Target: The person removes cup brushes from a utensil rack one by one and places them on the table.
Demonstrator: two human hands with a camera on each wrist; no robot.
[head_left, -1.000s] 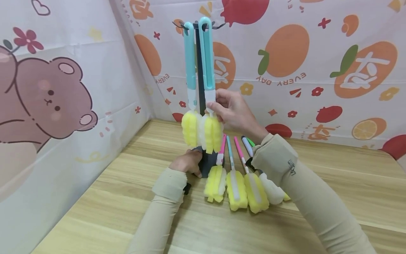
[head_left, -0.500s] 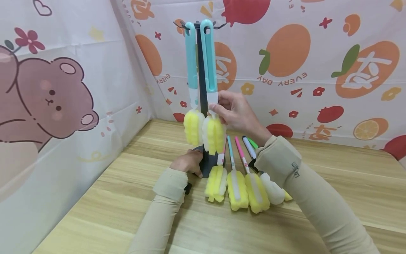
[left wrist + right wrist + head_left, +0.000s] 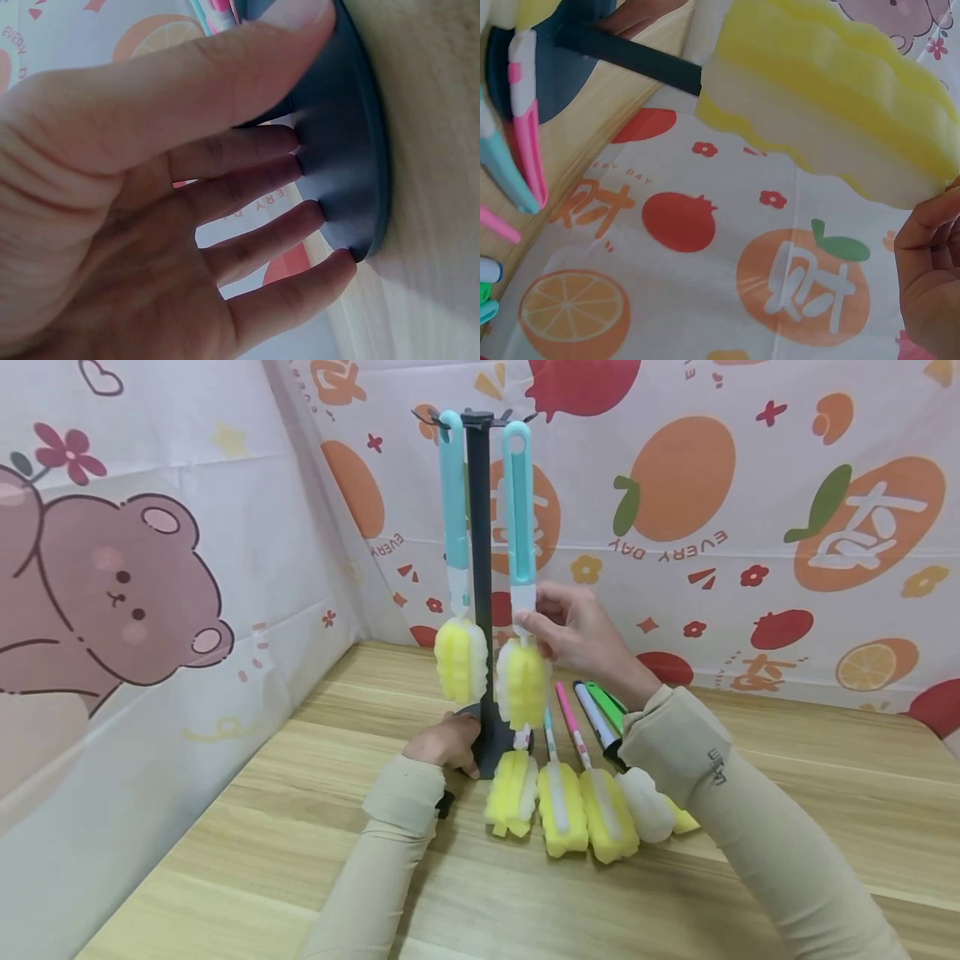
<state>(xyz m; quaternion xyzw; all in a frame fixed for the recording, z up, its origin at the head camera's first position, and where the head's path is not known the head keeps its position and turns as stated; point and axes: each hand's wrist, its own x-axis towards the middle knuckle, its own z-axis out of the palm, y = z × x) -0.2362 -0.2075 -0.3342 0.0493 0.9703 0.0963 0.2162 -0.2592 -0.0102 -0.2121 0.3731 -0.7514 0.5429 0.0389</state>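
Note:
My right hand pinches a bottle brush by the white neck, just above its yellow-and-white sponge head. The brush stands upright, its looped teal handle close to a right-hand hook of the black rack; I cannot tell whether the loop touches the hook. A second teal sponge brush hangs from the rack's left side. My left hand rests on the rack's round base, its thumb and extended fingertips touching the surface. In the right wrist view the yellow sponge fills the upper right.
Several more sponge brushes lie fanned on the wooden table before the rack, among them a pink-handled brush and a white sponge head. A green handle lies behind them. Printed cloth closes off the back and left.
The right hand has carried its brush rightward and slightly down, away from the rack's pole, which now shows between the two brushes. The left hand stays on the base.

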